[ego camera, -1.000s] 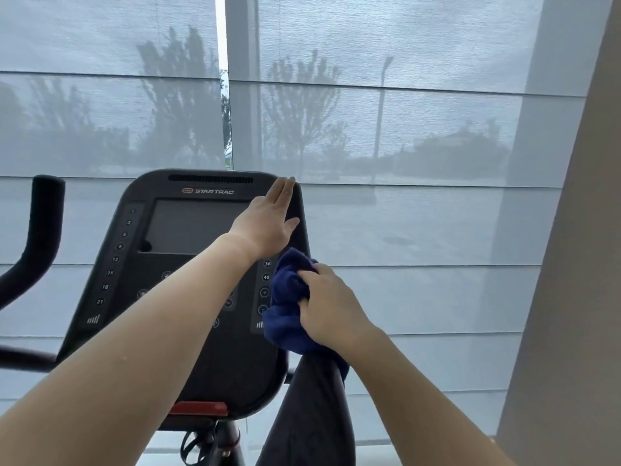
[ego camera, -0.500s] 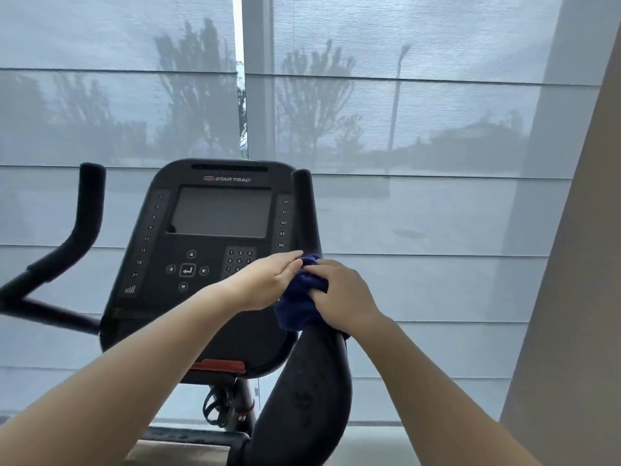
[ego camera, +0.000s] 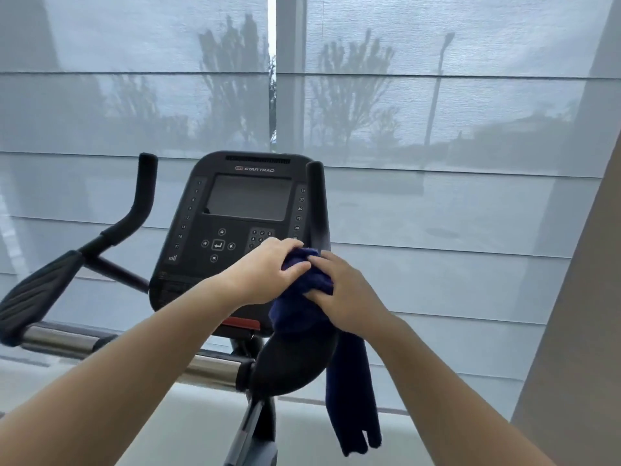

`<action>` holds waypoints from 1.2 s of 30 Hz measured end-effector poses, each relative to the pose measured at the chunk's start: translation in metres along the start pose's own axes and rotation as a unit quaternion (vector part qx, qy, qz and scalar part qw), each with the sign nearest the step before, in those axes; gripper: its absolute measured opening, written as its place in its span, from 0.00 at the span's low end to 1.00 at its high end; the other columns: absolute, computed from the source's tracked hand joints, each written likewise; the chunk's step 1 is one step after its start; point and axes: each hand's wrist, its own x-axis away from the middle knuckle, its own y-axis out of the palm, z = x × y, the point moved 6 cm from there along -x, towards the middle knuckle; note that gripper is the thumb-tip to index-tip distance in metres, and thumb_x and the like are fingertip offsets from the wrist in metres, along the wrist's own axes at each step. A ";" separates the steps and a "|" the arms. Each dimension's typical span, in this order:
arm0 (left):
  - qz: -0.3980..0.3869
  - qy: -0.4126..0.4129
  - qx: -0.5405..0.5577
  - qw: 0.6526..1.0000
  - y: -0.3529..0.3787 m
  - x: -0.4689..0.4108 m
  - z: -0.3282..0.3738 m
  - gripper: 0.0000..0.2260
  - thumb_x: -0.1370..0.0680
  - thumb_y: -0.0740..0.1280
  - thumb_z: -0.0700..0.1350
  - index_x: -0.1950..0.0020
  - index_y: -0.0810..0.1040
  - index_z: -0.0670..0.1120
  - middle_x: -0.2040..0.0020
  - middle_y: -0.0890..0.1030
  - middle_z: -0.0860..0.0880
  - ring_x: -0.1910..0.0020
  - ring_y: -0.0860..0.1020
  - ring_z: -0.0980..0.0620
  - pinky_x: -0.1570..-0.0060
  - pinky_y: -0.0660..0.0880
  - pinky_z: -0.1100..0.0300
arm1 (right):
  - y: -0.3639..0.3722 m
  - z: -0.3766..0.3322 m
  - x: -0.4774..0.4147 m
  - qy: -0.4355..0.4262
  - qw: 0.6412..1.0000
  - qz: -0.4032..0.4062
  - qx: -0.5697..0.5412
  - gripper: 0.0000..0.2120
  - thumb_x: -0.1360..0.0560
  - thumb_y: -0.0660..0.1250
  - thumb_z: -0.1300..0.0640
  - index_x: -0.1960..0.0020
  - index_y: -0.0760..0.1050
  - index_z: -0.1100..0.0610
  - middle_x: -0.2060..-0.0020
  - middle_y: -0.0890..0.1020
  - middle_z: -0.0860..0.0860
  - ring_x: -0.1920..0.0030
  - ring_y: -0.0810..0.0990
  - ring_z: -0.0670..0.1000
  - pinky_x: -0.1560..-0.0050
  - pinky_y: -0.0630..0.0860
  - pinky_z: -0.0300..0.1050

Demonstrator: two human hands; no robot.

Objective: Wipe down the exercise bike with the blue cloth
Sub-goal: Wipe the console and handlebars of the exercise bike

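Both hands clutch the blue cloth point(ego camera: 299, 314). The left hand point(ego camera: 268, 272) curls over the top of the bunch and the right hand point(ego camera: 347, 295) grips its right side, fingers dug into the fabric. The bunch wraps the exercise bike's right handlebar point(ego camera: 317, 203) at the base of its upright post, above the dark arm pad point(ego camera: 292, 364). A long tail hangs straight down beside the pad. The console point(ego camera: 242, 210) stands just to the left, partly hidden by the left hand, with the left handlebar point(ego camera: 142, 200) beyond it. Grey window shades point(ego camera: 437, 129) fill the background.
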 end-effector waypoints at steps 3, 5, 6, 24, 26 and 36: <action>0.031 -0.041 -0.008 0.999 0.026 0.024 0.009 0.20 0.19 0.57 0.47 0.28 0.63 0.45 0.31 0.67 0.44 0.34 0.69 0.47 0.35 0.62 0.60 | 0.027 0.010 0.022 0.050 0.998 -0.031 0.035 0.25 0.22 0.59 0.54 0.27 0.59 0.55 0.29 0.65 0.52 0.28 0.58 0.53 0.28 0.55 0.46; 0.052 -0.030 -0.015 0.998 0.037 0.038 0.019 0.19 0.19 0.55 0.46 0.28 0.63 0.42 0.30 0.66 0.45 0.32 0.67 0.48 0.34 0.61 0.60 | 0.030 0.009 0.032 0.031 0.998 -0.025 0.053 0.25 0.22 0.57 0.55 0.26 0.58 0.55 0.28 0.63 0.52 0.27 0.56 0.52 0.26 0.51 0.46; 0.060 -0.028 -0.020 0.998 0.039 0.044 0.022 0.19 0.18 0.54 0.46 0.29 0.63 0.42 0.29 0.67 0.46 0.32 0.67 0.49 0.34 0.61 0.60 | 0.029 0.008 0.036 0.022 0.998 -0.025 0.057 0.24 0.23 0.57 0.56 0.27 0.59 0.56 0.28 0.64 0.52 0.27 0.58 0.53 0.27 0.53 0.48; 0.000 -0.048 -0.032 0.998 0.048 0.045 0.012 0.16 0.21 0.60 0.43 0.32 0.67 0.43 0.33 0.71 0.45 0.36 0.70 0.47 0.36 0.65 0.56 | 0.035 0.011 0.034 0.030 0.995 -0.046 0.079 0.22 0.21 0.55 0.59 0.27 0.60 0.54 0.30 0.65 0.51 0.30 0.58 0.55 0.33 0.64 0.50; 0.008 -0.054 -0.018 0.998 0.046 0.041 0.011 0.13 0.21 0.60 0.42 0.36 0.70 0.43 0.37 0.73 0.44 0.39 0.71 0.46 0.38 0.66 0.56 | 0.034 0.010 0.029 0.032 0.996 -0.033 0.081 0.21 0.22 0.56 0.61 0.30 0.63 0.54 0.36 0.70 0.51 0.34 0.63 0.55 0.38 0.67 0.48; -0.014 -0.050 -0.078 0.996 0.030 0.071 0.021 0.12 0.24 0.63 0.40 0.40 0.72 0.44 0.43 0.75 0.44 0.44 0.74 0.44 0.41 0.69 0.51 | 0.029 -0.004 0.068 -0.022 0.998 -0.048 0.017 0.31 0.28 0.61 0.62 0.27 0.60 0.52 0.29 0.64 0.50 0.29 0.58 0.54 0.32 0.62 0.44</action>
